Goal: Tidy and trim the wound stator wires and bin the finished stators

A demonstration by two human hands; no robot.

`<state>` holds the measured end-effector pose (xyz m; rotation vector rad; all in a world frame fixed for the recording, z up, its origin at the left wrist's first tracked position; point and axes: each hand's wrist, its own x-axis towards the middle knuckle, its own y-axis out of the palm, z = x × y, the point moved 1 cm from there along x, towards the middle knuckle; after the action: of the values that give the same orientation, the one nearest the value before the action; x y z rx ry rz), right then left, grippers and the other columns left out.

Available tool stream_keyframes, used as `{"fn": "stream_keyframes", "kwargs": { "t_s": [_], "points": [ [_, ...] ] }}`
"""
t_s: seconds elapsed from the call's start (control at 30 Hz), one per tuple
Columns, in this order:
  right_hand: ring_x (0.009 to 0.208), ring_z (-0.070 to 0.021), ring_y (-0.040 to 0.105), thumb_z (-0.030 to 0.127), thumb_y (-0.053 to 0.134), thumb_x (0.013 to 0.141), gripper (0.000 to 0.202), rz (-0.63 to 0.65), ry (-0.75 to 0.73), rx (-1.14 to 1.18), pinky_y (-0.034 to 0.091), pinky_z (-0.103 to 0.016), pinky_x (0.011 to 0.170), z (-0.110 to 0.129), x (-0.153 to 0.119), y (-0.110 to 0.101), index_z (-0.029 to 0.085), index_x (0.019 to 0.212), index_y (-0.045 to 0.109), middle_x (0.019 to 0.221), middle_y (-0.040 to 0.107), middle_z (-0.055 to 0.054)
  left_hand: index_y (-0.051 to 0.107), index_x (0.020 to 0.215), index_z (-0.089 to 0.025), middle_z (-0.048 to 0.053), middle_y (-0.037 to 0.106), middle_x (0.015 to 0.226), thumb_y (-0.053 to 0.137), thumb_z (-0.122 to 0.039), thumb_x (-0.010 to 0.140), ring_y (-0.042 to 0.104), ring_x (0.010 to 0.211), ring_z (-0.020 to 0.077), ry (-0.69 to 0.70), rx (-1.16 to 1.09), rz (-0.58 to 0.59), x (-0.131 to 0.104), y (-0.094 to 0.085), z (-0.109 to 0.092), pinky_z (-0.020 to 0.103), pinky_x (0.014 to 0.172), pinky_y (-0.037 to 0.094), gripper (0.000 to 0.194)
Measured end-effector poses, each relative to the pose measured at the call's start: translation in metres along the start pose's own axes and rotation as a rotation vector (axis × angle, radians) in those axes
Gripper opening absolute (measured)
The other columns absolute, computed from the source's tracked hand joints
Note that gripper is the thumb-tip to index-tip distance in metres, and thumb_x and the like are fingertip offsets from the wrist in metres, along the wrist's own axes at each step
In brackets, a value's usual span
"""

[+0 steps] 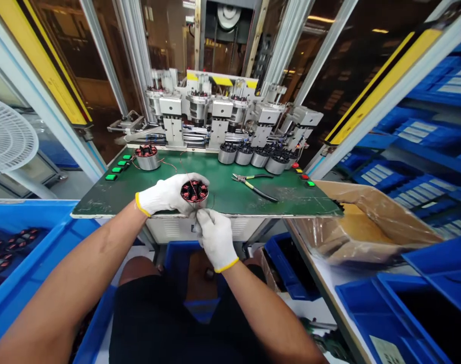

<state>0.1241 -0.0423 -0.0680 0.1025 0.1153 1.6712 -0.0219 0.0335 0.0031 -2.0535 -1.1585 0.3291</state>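
Note:
Gloved in white, my left hand [173, 193] is wrapped round a metal motor stator [194, 192] with red copper windings, near the front edge of the green work surface [158, 187]. My right hand [215, 235], also gloved, is pinched just below and right of the stator, where thin wire ends show; what lies between its fingertips is too small to make out. A second wound stator [148, 158] with loose wires stands at the back left. Pliers [256, 187] with green and black handles lie to the right of my hands.
Several metal cylinders with black tops [244, 154] stand at the back right, before a machine [220, 114]. Green buttons [116, 170] line the left edge. A blue bin [59, 227] is at left, a cardboard box [351, 222] at right.

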Motion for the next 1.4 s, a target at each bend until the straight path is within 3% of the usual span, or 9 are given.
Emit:
{"fn": "stream_keyframes", "kwargs": {
  "t_s": [0.17, 0.3, 0.4, 0.47, 0.57, 0.7, 0.9, 1.23, 1.4],
  "points": [
    [0.045, -0.0099, 0.042, 0.045, 0.044, 0.091, 0.037, -0.022, -0.013, -0.284, 0.033, -0.02, 0.044, -0.037, -0.012, -0.003, 0.015, 0.082, 0.064, 0.054, 0.048, 0.003, 0.052, 0.126, -0.02, 0.003, 0.064, 0.118, 0.072, -0.023, 0.051, 0.06, 0.108, 0.0258, -0.006, -0.011, 0.072, 0.0, -0.008, -0.004, 0.035, 0.095, 0.048, 0.077],
    [0.041, -0.0108, 0.046, 0.032, 0.045, 0.089, 0.029, 0.228, 0.099, -0.408, 0.033, -0.02, 0.041, -0.034, -0.042, -0.035, 0.015, 0.079, 0.067, 0.052, 0.052, 0.002, 0.04, 0.139, -0.03, 0.002, 0.056, 0.132, 0.076, -0.035, 0.053, 0.056, 0.117, 0.029, -0.129, 0.183, -0.029, -0.026, -0.023, -0.018, 0.038, 0.101, 0.044, 0.094],
    [0.05, -0.013, 0.053, 0.037, 0.049, 0.09, 0.031, -0.049, -0.109, -0.552, 0.04, -0.022, 0.049, 0.012, -0.049, -0.075, 0.016, 0.077, 0.068, 0.057, 0.058, 0.0, 0.04, 0.139, -0.035, 0.002, 0.051, 0.139, 0.071, -0.049, 0.062, 0.052, 0.122, 0.0319, -0.254, 0.308, -0.219, -0.045, -0.017, -0.029, 0.043, 0.104, 0.04, 0.085],
    [0.06, -0.0143, 0.058, 0.042, 0.049, 0.092, 0.031, -0.235, -0.299, -0.618, 0.045, -0.023, 0.058, 0.049, -0.035, -0.09, 0.018, 0.096, 0.069, 0.072, 0.066, -0.001, 0.042, 0.138, -0.034, 0.003, 0.051, 0.139, 0.067, -0.055, 0.065, 0.052, 0.122, 0.033, -0.294, 0.314, -0.31, -0.046, -0.003, -0.034, 0.045, 0.102, 0.04, 0.08],
    [0.085, -0.0166, 0.063, 0.032, 0.056, 0.088, 0.037, 0.033, -0.432, -0.813, 0.048, -0.024, 0.074, 0.085, 0.007, -0.081, 0.02, 0.123, 0.06, 0.106, 0.067, -0.004, 0.044, 0.136, -0.029, 0.007, 0.056, 0.132, 0.069, -0.057, 0.062, 0.056, 0.116, 0.0332, -0.293, 0.273, -0.359, -0.032, 0.021, -0.035, 0.044, 0.098, 0.044, 0.083],
    [0.087, -0.0227, 0.063, 0.016, 0.05, 0.087, 0.024, 0.353, -0.521, -1.445, 0.046, -0.03, 0.072, 0.104, 0.049, -0.05, 0.016, 0.103, 0.068, 0.094, 0.069, -0.009, 0.051, 0.128, -0.031, 0.005, 0.064, 0.119, 0.071, -0.053, 0.061, 0.061, 0.106, 0.0321, -0.312, 0.297, -0.351, -0.016, 0.031, -0.029, 0.043, 0.091, 0.047, 0.074],
    [0.08, -0.0303, 0.061, 0.013, 0.034, 0.092, 0.026, 0.175, -0.946, -1.862, 0.041, -0.036, 0.061, 0.119, 0.023, -0.038, 0.012, 0.097, 0.059, 0.086, 0.061, -0.014, 0.054, 0.124, -0.028, 0.003, 0.068, 0.108, 0.07, -0.045, 0.058, 0.064, 0.099, 0.028, -0.261, 0.266, -0.348, -0.015, 0.026, -0.024, 0.037, 0.088, 0.05, 0.069],
    [0.076, -0.03, 0.06, 0.015, 0.026, 0.094, 0.031, 0.192, -0.986, -1.885, 0.036, -0.033, 0.057, 0.119, 0.019, -0.029, 0.012, 0.105, 0.055, 0.084, 0.058, -0.013, 0.057, 0.12, -0.027, 0.002, 0.068, 0.108, 0.07, -0.038, 0.057, 0.065, 0.094, 0.0257, -0.31, 0.232, -0.355, -0.015, 0.024, -0.026, 0.037, 0.086, 0.051, 0.065],
    [0.07, -0.0283, 0.06, 0.014, 0.034, 0.091, 0.024, 0.262, -0.847, -1.942, 0.036, -0.032, 0.056, 0.107, 0.013, -0.052, 0.014, 0.099, 0.056, 0.078, 0.059, -0.01, 0.058, 0.119, -0.029, -0.001, 0.067, 0.109, 0.068, -0.037, 0.061, 0.064, 0.094, 0.0222, -0.198, 0.155, -0.326, -0.016, 0.022, -0.022, 0.033, 0.088, 0.05, 0.059]
  ]
}}
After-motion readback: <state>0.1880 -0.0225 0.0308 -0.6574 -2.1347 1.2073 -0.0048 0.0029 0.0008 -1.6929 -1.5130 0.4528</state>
